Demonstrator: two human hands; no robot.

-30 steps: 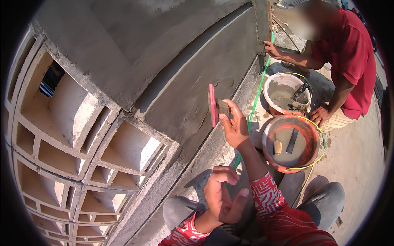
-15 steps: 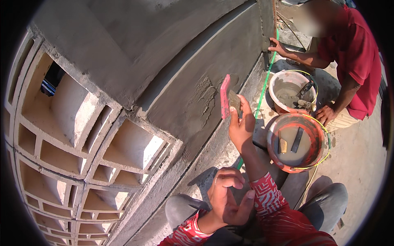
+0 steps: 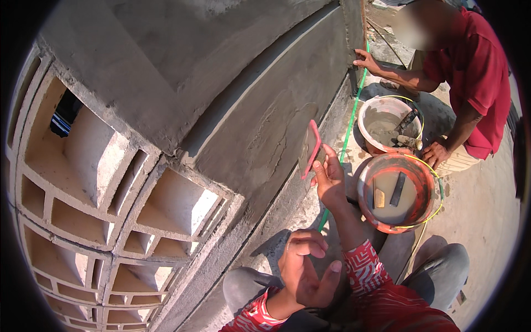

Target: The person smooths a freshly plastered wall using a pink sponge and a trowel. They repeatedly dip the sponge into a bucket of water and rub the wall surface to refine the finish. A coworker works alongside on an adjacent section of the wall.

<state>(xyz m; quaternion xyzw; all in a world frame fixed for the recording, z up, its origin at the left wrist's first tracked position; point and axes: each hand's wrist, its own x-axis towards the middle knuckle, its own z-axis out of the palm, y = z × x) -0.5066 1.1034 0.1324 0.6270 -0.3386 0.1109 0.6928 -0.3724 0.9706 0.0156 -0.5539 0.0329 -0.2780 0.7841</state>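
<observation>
My right hand (image 3: 333, 183) reaches out to the lower wall panel, its fingers closed on a plastering float. The float (image 3: 313, 149) has a pink edge and a flat face tilted toward the wet grey plaster (image 3: 265, 130); whether it touches cannot be told. A smeared, slightly raised patch of plaster shows left of the float. Above my lap, my left hand (image 3: 306, 266) hangs with its fingers loosely curled, thumb apart, and nothing in it.
Right of my arm stand an orange bucket (image 3: 426, 193) of cloudy water with tools in it and a mortar bucket (image 3: 362, 119). A co-worker in a red shirt (image 3: 489, 83) crouches beside them. Pale ventilation blocks (image 3: 119, 213) fill the left. A green hose (image 3: 354, 113) runs along the wall.
My right hand and the float have come down the wall toward me, and the float has turned. The rough plaster patch is now flatter. My left hand stays nearly still.
</observation>
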